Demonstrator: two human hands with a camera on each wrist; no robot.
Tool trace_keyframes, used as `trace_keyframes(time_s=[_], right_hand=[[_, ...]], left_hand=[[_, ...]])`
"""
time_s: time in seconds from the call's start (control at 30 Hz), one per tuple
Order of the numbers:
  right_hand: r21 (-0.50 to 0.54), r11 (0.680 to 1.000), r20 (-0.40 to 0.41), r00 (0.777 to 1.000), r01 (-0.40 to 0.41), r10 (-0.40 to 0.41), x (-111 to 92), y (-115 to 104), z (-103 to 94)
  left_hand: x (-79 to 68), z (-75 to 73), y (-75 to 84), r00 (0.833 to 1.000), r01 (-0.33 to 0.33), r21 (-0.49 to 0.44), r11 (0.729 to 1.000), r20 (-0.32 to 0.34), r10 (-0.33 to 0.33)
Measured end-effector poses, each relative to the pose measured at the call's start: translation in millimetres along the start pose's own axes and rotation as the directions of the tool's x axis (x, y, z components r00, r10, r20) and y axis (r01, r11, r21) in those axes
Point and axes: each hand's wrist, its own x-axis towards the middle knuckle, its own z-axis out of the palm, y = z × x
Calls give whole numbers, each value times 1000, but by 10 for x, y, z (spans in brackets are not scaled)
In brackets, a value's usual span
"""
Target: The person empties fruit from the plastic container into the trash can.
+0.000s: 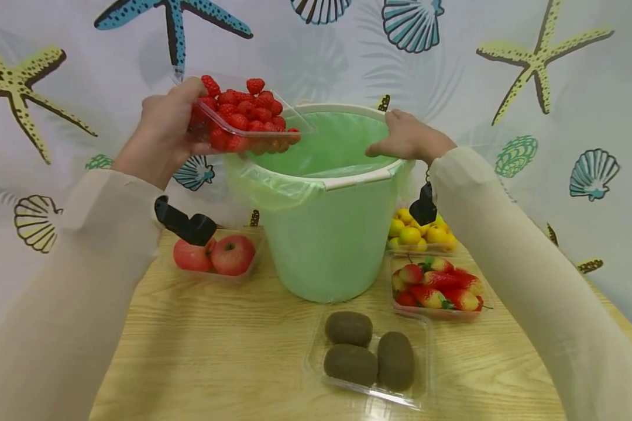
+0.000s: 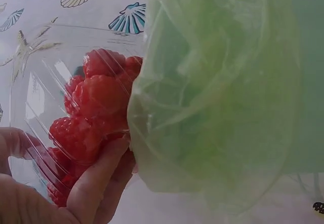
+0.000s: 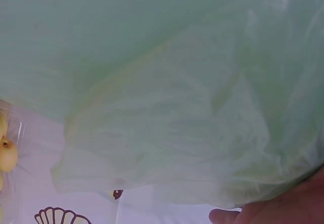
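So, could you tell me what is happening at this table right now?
A person's left hand holds a clear tray of raspberries tilted over a green-lined bucket, while the right hand rests on the bucket's rim. Trays of apples, kiwis, strawberries and yellow fruit sit around it.

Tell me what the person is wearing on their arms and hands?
Both arms wear long, loose, cream-coloured sleeves down to the wrists. The left hand and right hand are bare. A small black camera is strapped under each wrist.
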Motion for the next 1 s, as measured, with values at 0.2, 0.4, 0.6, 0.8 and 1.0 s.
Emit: trace_keyframes(time_s=[0.2,0.4,0.6,0.8,1.0], right_hand=[[0,1000,0,1000,3,-3,20,-4,26],[-14,1000,-5,1000,-7,7,17,8,6],[2,1000,-1,1000,-5,5,5,1,0],[-7,1000,-1,1000,3,-3,0,3,-13],[4,1000,0,1000,6,-6,-4,1,-3]], left_hand=[[-13,82,13,1000,6,132,991,-13,-4],[-35,144,71,1000,15,205,979,-16,-12],[-73,179,85,1000,7,267,964,-18,-3],[-34,201,89,999,-8,329,944,-27,18],[356,147,-44,995,-88,468,880,-8,103]])
